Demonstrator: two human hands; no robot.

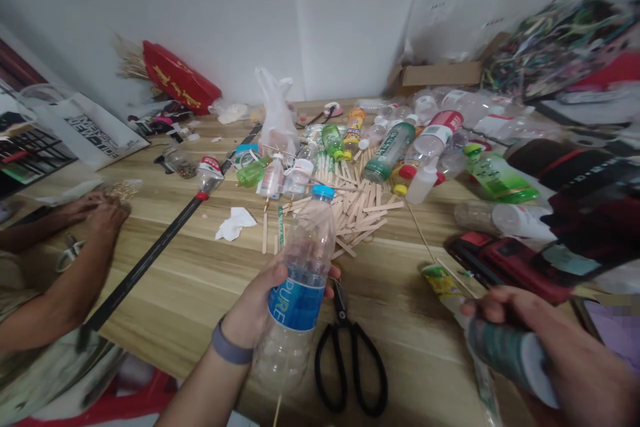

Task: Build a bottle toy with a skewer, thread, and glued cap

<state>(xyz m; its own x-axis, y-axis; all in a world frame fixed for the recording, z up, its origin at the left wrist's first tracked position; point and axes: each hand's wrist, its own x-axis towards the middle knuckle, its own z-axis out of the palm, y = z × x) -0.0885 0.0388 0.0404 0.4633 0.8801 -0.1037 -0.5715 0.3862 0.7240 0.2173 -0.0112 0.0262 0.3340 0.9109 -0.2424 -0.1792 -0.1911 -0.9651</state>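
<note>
My left hand (257,304) is wrapped round a clear plastic bottle (295,300) with a blue cap and a blue label reading "PURE". The bottle leans away from me, and a thin wooden skewer (279,407) shows at its base; whether it pierces the bottle I cannot tell. At the lower right, my right hand (575,347) grips a spool (503,347) of dark green thread or wire with a white end, blurred by motion. Black-handled scissors (345,347) lie just right of the bottle. A small yellow-green packet (443,280) is close to the spool.
Flat wooden sticks (367,207) lie heaped beyond the bottle, with several plastic bottles (390,150) behind. A red and black power tool (505,264) is at right. A black bar (150,264) crosses the left side, where another person's hands (107,210) work. A white bag (275,114) stands behind.
</note>
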